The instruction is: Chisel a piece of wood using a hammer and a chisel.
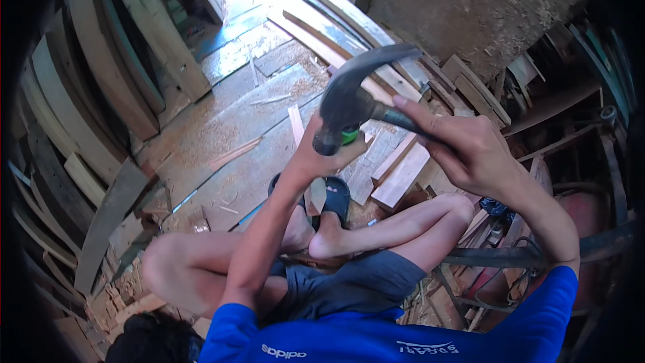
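Note:
My right hand (470, 151) is wrapped round the handle of a claw hammer (346, 91), raised in front of me. The hammer's dark head hangs over my left hand (312, 158) and hides part of it. My left hand is closed on something with a bright green part (350, 135); the rest of that thing is hidden behind the hammer head and my fingers, so I cannot tell its kind. Below the left hand, between my feet, stands a narrow pale piece (317, 195), partly covered by my forearm.
Curved planks (101, 54) lean in a stack on the left. Long boards (336, 20) lie ahead, and short wood blocks (401, 171) sit beside my feet in dark sandals (337, 198). Shavings litter the plank floor (228, 114). A metal frame (571, 249) with scraps stands at right.

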Available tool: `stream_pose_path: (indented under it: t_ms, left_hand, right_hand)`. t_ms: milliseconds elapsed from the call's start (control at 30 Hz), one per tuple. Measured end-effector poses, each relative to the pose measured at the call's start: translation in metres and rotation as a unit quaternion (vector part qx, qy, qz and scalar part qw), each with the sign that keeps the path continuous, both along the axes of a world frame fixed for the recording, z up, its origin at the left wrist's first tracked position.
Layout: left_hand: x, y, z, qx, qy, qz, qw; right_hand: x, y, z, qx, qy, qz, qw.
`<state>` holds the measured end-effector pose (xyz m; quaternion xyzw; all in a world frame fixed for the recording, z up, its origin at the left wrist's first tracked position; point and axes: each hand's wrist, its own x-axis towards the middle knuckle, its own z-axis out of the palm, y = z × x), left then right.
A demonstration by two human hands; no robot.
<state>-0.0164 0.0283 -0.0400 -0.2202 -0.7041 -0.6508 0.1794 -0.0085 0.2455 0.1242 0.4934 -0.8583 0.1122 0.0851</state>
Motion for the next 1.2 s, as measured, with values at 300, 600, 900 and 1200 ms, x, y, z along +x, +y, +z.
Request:
stream_pose_path:
  t_ms: [300, 600, 900, 1200]
  left_hand:
    - [-0.002, -0.011, -0.009, 0.022, -0.051, -0.010, 0.998]
    - [0.003, -0.001, -0.006, 0.089, -0.027, 0.025, 0.995]
    - [0.002, -0.005, -0.013, 0.068, -0.040, 0.024, 0.997]
    - [0.007, -0.005, -0.016, 0.114, -0.078, 0.037, 0.990]
  right_hand:
    - [-0.010, 0.029, 0.014, -0.243, 0.125, -0.095, 0.957]
    - [-0.007, 0.012, 0.005, -0.094, 0.094, -0.023, 0.991]
    - [-0.015, 0.014, -0.012, -0.083, 0.057, 0.006, 0.995]
    - [-0.015, 0.006, -0.006, -0.064, 0.041, 0.001, 0.997]
